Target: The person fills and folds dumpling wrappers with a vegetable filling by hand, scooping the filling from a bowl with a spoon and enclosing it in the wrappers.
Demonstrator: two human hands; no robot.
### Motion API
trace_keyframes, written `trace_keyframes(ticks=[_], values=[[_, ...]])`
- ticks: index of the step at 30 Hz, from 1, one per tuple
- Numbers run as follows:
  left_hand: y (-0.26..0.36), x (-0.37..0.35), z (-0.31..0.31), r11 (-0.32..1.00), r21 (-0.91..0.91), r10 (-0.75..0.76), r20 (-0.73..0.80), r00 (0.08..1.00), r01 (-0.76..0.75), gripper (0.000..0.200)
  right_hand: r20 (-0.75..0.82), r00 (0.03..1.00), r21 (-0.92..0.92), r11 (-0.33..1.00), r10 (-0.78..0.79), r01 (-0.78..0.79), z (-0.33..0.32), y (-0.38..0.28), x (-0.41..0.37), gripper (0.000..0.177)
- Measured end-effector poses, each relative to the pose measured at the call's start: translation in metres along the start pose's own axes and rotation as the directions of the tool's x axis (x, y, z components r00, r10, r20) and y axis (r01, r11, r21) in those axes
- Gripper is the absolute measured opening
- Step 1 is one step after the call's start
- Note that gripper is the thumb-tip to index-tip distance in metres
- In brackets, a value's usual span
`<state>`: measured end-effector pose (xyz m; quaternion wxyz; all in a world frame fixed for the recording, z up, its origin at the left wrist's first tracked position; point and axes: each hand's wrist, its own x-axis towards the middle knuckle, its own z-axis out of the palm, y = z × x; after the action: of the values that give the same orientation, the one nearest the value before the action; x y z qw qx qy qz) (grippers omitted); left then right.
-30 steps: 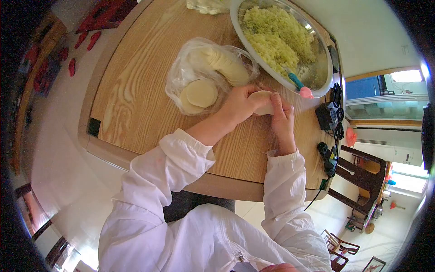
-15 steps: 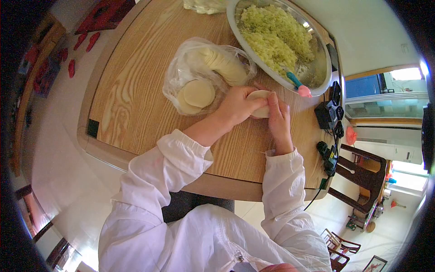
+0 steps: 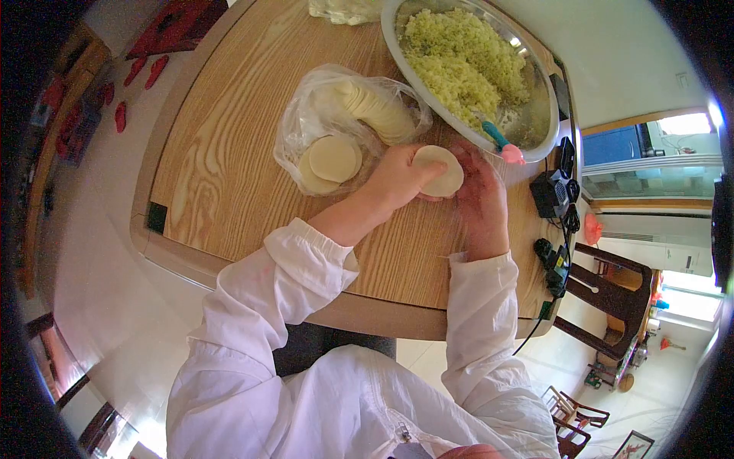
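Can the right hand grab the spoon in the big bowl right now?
Probably yes. The right hand looks open and empty, and the spoon pokes out over the bowl rim close beside it, with nothing in between. The left hand keeps the wrapper.

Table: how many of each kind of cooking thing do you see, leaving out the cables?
Metal bowl: 1
Spoon: 1
Plastic bags: 2, the near bag and the far bag
Loose wrapper, held in the left hand: 1
Total: 5 (the wrappers stacked in the near bag are too many to count)
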<state>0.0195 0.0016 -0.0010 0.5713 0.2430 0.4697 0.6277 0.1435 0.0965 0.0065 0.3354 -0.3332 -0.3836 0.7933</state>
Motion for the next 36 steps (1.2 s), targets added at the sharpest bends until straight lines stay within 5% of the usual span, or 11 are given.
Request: trace_keyframes(ticks=[3,9,15,18,24,28,36], values=[[-0.002,0.001,-0.001,0.999,-0.037,0.006,0.004,1.000,-0.005,0.025,0.343,0.939,0.246,0.963,0.024,-0.114,-0.025,0.001,0.015,0.020],[0.007,0.005,-0.008,0.985,-0.174,-0.004,0.010,1.000,0.005,0.024,0.046,0.999,0.321,0.947,-0.012,-0.004,-0.023,0.003,0.012,0.056],[0.004,0.008,-0.010,0.986,-0.164,-0.010,0.007,1.000,0.011,0.024,0.036,0.999,0.287,0.958,0.018,-0.027,-0.021,0.002,0.009,0.063],[0.004,0.009,-0.011,0.992,-0.123,-0.005,0.021,1.000,0.008,0.024,0.161,0.986,0.250,0.968,-0.043,0.002,-0.027,0.006,0.009,0.046],[0.007,0.007,-0.010,0.992,-0.122,-0.012,0.003,1.000,0.013,0.025,-0.019,1.000,0.153,0.988,0.002,0.001,-0.009,-0.001,0.003,0.034],[0.005,0.008,-0.010,0.991,-0.133,-0.009,-0.008,1.000,0.008,0.025,0.179,0.983,0.203,0.979,-0.049,0.012,-0.024,0.005,0.007,0.018],[0.006,0.006,-0.009,0.992,-0.128,-0.014,-0.018,1.000,0.011,0.026,0.125,0.991,0.182,0.983,-0.046,0.023,-0.021,0.005,0.007,0.028]])
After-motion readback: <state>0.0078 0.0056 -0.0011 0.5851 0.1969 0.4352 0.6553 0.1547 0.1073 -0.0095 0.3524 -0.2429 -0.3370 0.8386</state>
